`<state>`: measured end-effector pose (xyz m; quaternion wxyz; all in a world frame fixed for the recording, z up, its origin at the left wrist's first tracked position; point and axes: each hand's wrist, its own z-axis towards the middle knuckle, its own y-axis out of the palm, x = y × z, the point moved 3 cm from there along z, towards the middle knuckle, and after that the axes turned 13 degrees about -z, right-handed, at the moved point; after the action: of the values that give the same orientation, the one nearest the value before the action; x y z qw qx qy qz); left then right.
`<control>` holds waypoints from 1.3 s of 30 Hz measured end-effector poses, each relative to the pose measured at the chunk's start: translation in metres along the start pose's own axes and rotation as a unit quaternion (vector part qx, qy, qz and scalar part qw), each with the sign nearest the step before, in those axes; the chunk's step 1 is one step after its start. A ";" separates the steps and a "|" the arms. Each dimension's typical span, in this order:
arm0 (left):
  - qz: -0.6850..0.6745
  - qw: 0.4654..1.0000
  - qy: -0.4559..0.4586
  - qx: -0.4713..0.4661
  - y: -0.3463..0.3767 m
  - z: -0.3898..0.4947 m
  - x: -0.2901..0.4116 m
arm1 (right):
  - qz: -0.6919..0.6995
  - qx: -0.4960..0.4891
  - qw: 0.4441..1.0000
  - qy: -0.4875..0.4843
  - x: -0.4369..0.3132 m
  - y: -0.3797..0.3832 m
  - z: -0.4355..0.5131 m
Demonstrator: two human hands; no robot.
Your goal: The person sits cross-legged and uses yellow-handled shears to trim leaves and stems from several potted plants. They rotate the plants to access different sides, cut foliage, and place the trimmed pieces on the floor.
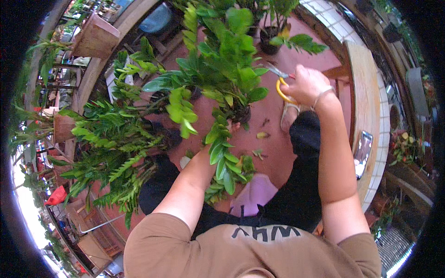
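My right hand grips a pair of scissors with yellow and red on the handles. The metal blades point up and left, close to the leaves of a potted ZZ plant. Low at that plant, the fingertips of my left hand curl against its dark pot. Leaves hide most of that hand and part of the pot. A long leafy stem hangs over my left forearm. Loose yellowed leaves lie on the reddish floor between my legs.
More ZZ plants crowd the left side, and another dark pot stands ahead. A wooden bench on the right carries a phone. A blue basin is at the upper left. Something pale purple lies between my thighs.
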<state>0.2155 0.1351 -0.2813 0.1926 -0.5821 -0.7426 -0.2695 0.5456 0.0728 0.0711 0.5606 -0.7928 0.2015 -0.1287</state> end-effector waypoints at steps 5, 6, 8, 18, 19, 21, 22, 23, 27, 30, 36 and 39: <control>0.016 0.999 -0.032 0.006 -0.031 -0.043 -0.046 | -0.041 -0.049 0.998 -0.026 0.002 -0.001 0.001; 0.015 0.999 -0.041 0.009 -0.040 -0.054 -0.055 | -0.031 -0.064 0.997 -0.028 0.002 -0.002 0.001; 0.008 0.999 -0.051 0.013 -0.051 -0.070 -0.071 | -0.032 -0.083 0.996 -0.031 -0.003 -0.001 0.002; -0.047 0.996 -0.073 0.014 -0.075 -0.113 -0.121 | -0.111 -0.078 0.987 -0.085 -0.050 0.016 0.004; -0.052 0.996 -0.068 0.012 -0.074 -0.112 -0.121 | -0.112 -0.074 0.987 -0.084 -0.057 0.017 0.004; -0.062 0.996 -0.062 0.012 -0.073 -0.112 -0.123 | -0.116 -0.066 0.988 -0.080 -0.068 0.020 0.004; -0.064 0.996 -0.058 0.011 -0.073 -0.112 -0.123 | -0.121 -0.076 0.985 -0.095 -0.072 0.021 0.004; -0.067 0.996 -0.059 0.016 -0.076 -0.115 -0.124 | -0.130 -0.083 0.983 -0.101 -0.077 0.023 0.004; -0.064 0.996 -0.046 0.035 -0.083 -0.121 -0.122 | -0.148 -0.099 0.976 -0.124 -0.086 0.031 0.009; -0.059 0.996 -0.026 0.054 -0.090 -0.121 -0.117 | -0.161 -0.096 0.971 -0.149 -0.091 0.038 0.012; -0.044 0.994 0.030 0.094 -0.106 -0.122 -0.098 | -0.166 -0.092 0.968 -0.162 -0.091 0.042 0.007; -0.032 0.990 0.077 0.116 -0.109 -0.125 -0.078 | -0.162 -0.086 0.970 -0.158 -0.093 0.045 -0.002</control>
<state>0.1260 -0.0221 -0.2497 0.3063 -0.5096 -0.7699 -0.2317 0.4546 0.1017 0.0316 0.4871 -0.8702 -0.0107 -0.0732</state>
